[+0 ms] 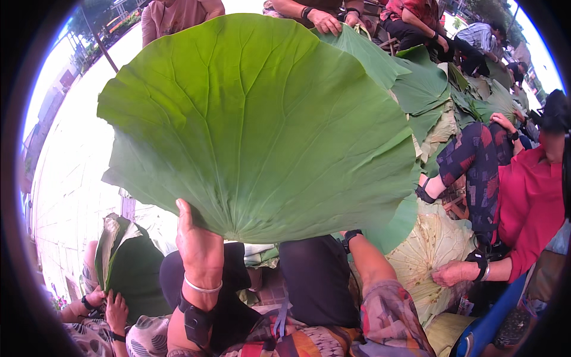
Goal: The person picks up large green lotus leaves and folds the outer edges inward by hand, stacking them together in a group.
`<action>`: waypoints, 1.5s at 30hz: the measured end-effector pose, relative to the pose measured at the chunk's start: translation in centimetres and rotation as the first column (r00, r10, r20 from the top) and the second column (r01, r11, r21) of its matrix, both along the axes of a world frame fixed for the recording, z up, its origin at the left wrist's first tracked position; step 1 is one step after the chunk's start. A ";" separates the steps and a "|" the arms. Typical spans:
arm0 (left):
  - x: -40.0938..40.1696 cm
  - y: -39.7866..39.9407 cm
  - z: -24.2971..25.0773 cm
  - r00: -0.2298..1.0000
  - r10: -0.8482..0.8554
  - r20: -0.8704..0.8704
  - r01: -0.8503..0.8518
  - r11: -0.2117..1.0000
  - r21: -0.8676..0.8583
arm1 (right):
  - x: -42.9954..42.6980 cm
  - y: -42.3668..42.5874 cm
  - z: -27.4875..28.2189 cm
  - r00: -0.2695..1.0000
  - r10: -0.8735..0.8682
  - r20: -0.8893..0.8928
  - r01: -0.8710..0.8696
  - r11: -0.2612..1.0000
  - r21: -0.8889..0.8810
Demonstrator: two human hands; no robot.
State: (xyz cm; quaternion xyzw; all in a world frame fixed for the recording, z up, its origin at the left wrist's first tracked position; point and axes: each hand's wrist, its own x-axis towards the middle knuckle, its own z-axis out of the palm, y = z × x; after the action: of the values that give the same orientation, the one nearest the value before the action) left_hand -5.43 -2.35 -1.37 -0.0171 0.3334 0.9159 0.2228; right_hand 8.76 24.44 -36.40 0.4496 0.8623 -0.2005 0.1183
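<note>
A large green lotus leaf [258, 134] spreads upright before me, its veins fanning out from the bottom edge. My left hand [200, 245] grips it at the lower left, with the thumb along the front and the fingers hidden behind it. Of my right arm, the forearm and the banded wrist [351, 236] show below the leaf's lower right edge. Nearly all of the right hand is covered by the leaf, so its grip is hidden. Behind the lower right part of the leaf, another pale green leaf [397, 225] shows over my lap.
At the left, a person's hands [111, 305] hold a folded dark lotus leaf [134, 263]. To the right, a person's hand [455, 272] touches a dried yellowish leaf [428, 254]. Piled leaves [421, 89] run toward the back right, where several people sit. Opposite me, hands [325, 21] hold another leaf.
</note>
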 end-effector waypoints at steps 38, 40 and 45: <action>4.5 5.0 -4.3 0.907 -0.382 0.176 0.372 0.924 0.091 | 2.1 -14.1 31.5 0.512 0.727 -0.458 -0.354 0.664 0.659; 4.9 4.4 -3.2 0.883 -0.454 0.115 0.453 0.891 0.041 | 2.0 -13.0 31.1 0.471 0.756 -0.454 -0.354 0.633 0.688; 4.6 2.7 -2.8 0.842 -0.536 0.050 0.539 0.836 -0.105 | 0.8 -9.0 31.0 0.644 0.596 -0.480 -0.420 0.800 0.429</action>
State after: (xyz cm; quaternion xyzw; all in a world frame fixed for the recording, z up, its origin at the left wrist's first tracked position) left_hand -0.85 0.40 -4.22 0.0558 0.3750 0.7956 0.4725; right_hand 9.56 15.48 -5.44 0.1124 0.9650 -0.1651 -0.1699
